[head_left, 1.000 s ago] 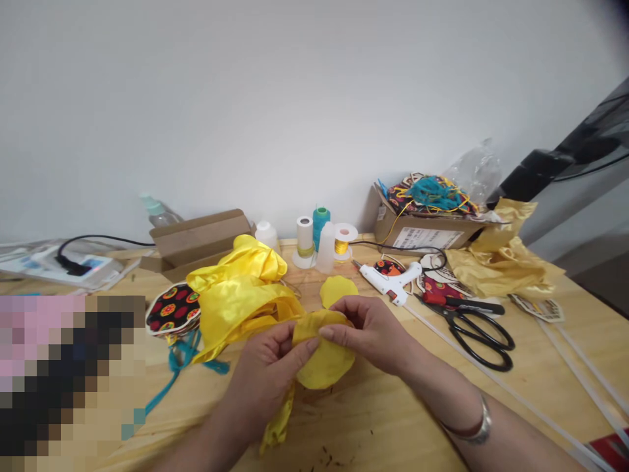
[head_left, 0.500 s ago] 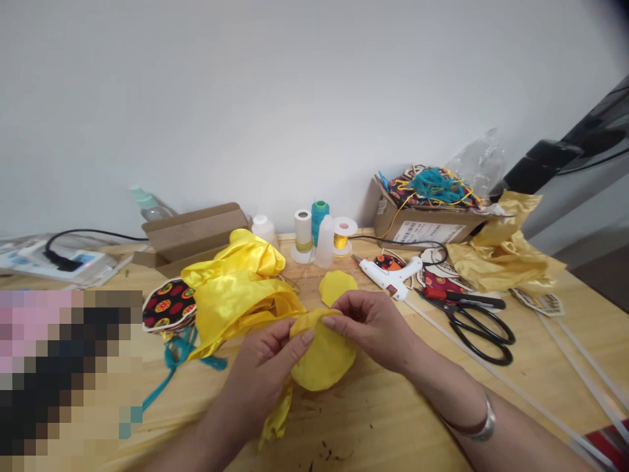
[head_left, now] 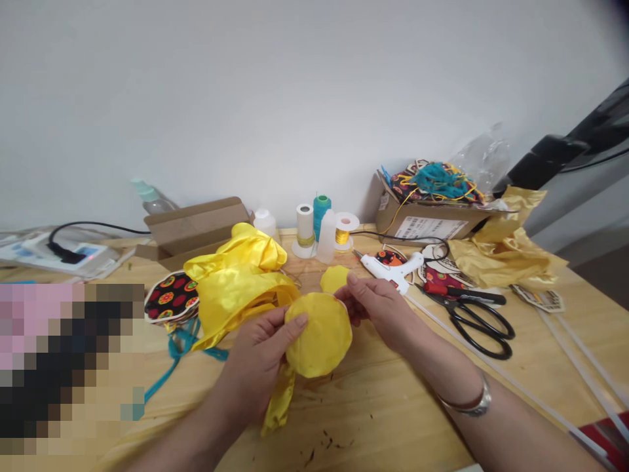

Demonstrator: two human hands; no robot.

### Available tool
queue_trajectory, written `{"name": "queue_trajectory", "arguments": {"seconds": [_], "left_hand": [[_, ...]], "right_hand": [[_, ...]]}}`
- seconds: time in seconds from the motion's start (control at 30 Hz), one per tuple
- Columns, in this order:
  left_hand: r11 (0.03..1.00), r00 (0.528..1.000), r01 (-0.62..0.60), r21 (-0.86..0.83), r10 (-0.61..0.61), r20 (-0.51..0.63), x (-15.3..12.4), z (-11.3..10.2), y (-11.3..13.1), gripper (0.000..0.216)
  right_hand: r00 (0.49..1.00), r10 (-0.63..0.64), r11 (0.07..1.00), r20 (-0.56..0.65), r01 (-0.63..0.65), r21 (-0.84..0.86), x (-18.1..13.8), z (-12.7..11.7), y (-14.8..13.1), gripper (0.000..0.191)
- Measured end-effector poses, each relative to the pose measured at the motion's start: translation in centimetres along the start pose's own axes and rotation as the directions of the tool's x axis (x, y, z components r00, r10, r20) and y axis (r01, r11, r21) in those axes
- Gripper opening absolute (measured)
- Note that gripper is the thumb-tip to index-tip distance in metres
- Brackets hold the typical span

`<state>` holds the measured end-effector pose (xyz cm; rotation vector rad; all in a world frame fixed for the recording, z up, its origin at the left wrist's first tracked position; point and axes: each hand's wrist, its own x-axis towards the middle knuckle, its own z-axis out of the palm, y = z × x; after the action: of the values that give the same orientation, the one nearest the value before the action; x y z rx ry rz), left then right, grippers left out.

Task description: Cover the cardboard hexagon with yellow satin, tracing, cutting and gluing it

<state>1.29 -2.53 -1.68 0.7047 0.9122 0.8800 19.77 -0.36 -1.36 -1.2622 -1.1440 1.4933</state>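
My left hand (head_left: 268,347) pinches a round yellow fabric piece (head_left: 319,337) at its left side, thumb on top and fingers behind. My right hand (head_left: 376,305) is at the disc's upper right edge, thumb raised away from the curled fingers. Its fingertips are partly hidden, and whether they touch the edge is hard to see. Below my left hand hangs a yellow satin strip (head_left: 278,406). A smaller yellow fabric circle (head_left: 335,278) lies on the table just behind the disc. Crumpled yellow satin (head_left: 240,285) lies to the left, close to my left fingers.
A white glue gun (head_left: 390,270) and black-handled scissors (head_left: 481,328) lie at right. Thread spools (head_left: 304,223) and a white bottle (head_left: 326,237) stand by the wall. Two cardboard boxes (head_left: 196,223) flank them. White sticks (head_left: 580,360) cross the wooden table's right side.
My right thumb and fingers have come off the disc's top edge and moved slightly right and up. The disc now faces me flatter, held by my left hand.
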Motion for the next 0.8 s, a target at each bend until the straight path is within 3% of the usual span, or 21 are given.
{"name": "queue_trajectory", "arguments": {"seconds": [0.17, 0.33, 0.8], "left_hand": [[1.0, 1.0, -0.011, 0.003, 0.011, -0.018, 0.09, -0.15, 0.0, 0.02], [0.996, 1.0, -0.022, 0.081, 0.022, 0.008, 0.12, -0.27, -0.11, 0.023], [0.98, 1.0, -0.022, 0.197, 0.024, -0.007, -0.23, 0.26, 0.17, 0.022]], "right_hand": [[0.997, 0.035, 0.999, 0.062, -0.033, -0.036, 0.01, 0.06, -0.11, 0.047], [0.996, 0.059, 0.997, 0.071, -0.056, -0.044, -0.07, 0.27, 0.11, 0.045], [1.0, 0.007, 0.987, 0.023, -0.003, -0.163, -0.2, 0.47, 0.24, 0.036]]}}
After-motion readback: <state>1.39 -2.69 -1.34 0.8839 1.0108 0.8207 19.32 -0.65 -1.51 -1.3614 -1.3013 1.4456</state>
